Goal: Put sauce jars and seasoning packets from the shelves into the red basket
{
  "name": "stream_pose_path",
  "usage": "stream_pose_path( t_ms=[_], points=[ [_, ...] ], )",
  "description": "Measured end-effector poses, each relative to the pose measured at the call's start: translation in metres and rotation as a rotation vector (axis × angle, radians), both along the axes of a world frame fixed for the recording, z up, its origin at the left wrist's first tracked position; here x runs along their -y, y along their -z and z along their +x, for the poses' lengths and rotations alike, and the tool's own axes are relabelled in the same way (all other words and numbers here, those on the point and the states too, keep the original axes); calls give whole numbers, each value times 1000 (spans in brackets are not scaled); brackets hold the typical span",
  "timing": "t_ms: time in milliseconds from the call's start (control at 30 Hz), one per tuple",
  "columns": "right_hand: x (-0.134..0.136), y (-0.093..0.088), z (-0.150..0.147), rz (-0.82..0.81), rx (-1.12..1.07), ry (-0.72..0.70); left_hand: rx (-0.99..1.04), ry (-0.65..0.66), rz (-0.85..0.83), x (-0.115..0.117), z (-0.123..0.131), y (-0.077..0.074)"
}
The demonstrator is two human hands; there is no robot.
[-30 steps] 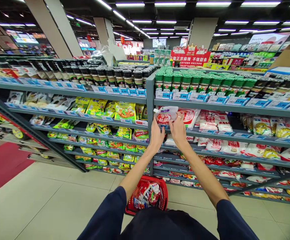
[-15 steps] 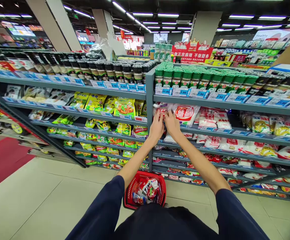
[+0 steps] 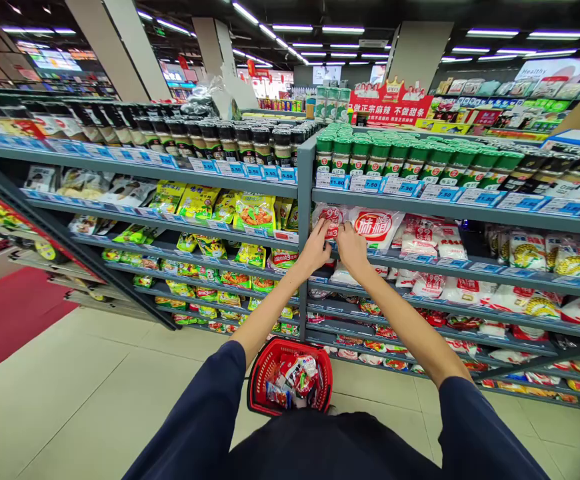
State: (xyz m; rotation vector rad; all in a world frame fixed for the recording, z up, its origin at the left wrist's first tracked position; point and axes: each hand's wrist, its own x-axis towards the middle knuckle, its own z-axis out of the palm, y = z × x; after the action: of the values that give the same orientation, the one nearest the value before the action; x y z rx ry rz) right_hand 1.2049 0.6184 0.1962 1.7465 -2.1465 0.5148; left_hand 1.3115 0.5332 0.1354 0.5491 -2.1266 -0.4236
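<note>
A white bag with red print lies at the left end of the upper bag shelf, right beside the grey post. My left hand is on its lower left part, fingers bent over the bag. At its lower right edge, my right hand has its fingers curled, next to a larger clear-and-white bag with a red oval label. What the right fingertips hold, if anything, is too small to make out.
Below my arms a red basket with several packets stands on the tiled floor. Green-capped jars line the top shelf above my hands. A grey post separates the shelves from yellow packets at left.
The small bag now lies flatter and shows more of its front. Both hands have shifted slightly right and down in the view, which has itself moved a little.
</note>
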Motion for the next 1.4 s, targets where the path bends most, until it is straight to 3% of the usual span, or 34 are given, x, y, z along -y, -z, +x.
stream_pose_path(
  t_ms=[133, 267, 467, 767, 900, 1033, 1200, 1400],
  points=[
    [-12, 6, -2, -18, 27, -8, -14, -135, -71, -15, 10, 0],
    [-24, 21, -14, -56, 120, -101, 105, -284, -88, -26, 25, -3],
    [-17, 32, -28, -47, 179, -131, 456, -431, -93, -15, 44, -23],
    [-8, 34, -28, -82, 198, -156, 604, -384, -132, -2, 44, -39],
    [-9, 33, -27, -89, 222, -146, 588, -359, -115, 0, 43, -36],
    [-10, 31, -22, -82, 237, -116, 583, -412, -108, -2, 41, -32],
    [-17, 33, -13, -82, 216, -46, 446, -459, -33, -12, 35, -30],
    [-12, 34, -7, -1, 164, 54, 499, -427, -26, -12, 24, -23]
  ],
)
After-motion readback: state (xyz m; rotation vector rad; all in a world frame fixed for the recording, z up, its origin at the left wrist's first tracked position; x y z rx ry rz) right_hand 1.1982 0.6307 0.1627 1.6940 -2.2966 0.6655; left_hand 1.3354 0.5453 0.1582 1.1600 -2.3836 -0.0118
